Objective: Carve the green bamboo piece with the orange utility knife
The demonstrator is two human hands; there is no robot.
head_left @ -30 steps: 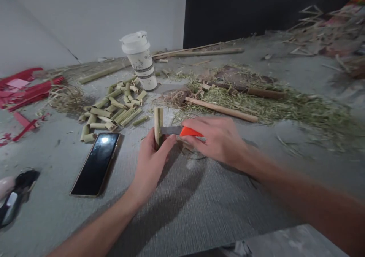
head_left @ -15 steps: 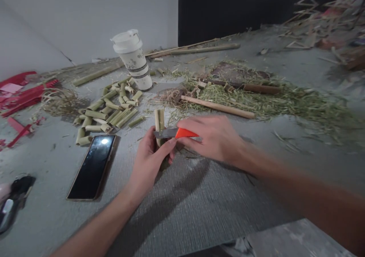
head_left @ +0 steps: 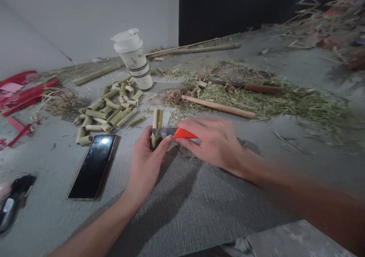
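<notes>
My left hand (head_left: pixel 148 156) is closed around a short upright piece of bamboo (head_left: pixel 158 117), pale on its split face and green lower down. In my right hand (head_left: pixel 215 143) is a utility knife (head_left: pixel 186 133) with an orange handle. Its grey blade lies crosswise against the bamboo piece, just above my left thumb. The thumb's tip is close to the knife's orange front end. Part of the handle is hidden in my right palm, and my left fingers are partly hidden behind the bamboo.
Several cut bamboo pieces (head_left: pixel 112 114) lie behind a phone (head_left: pixel 92 167). A lidded paper cup (head_left: pixel 134 59) stands beyond them. Green shavings (head_left: pixel 285 105) surround a wooden-handled hammer (head_left: pixel 216 107) at the right. Red strips (head_left: pixel 28 93) and a bundle of curled strips (head_left: pixel 61 101) sit at the left.
My left hand has shifted slightly left with the bamboo piece, and its fingers are tucked further behind. The knife blade stays across the bamboo; my right hand has moved only a little.
</notes>
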